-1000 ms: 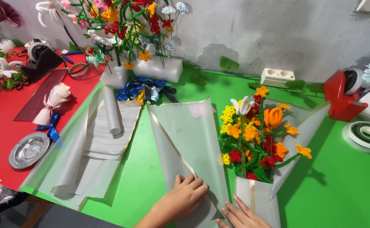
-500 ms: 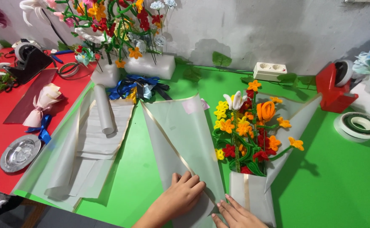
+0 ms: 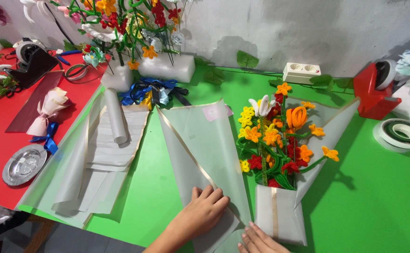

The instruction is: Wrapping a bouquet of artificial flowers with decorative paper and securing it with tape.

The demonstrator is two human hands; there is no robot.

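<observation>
Left hand flat, fingers spread, pressing translucent wrapping sheet on green bench. Right hand open at sheet's lower edge, touching wrapped bouquet base. Bouquet just right of sheet.

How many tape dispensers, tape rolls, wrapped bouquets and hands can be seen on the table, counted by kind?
Tape dispensers: 2, a black one and a red one
Loose tape rolls: 1
Wrapped bouquets: 2, a large one and a small pink one
Hands: 2, left hand and right hand
Total: 7
</observation>
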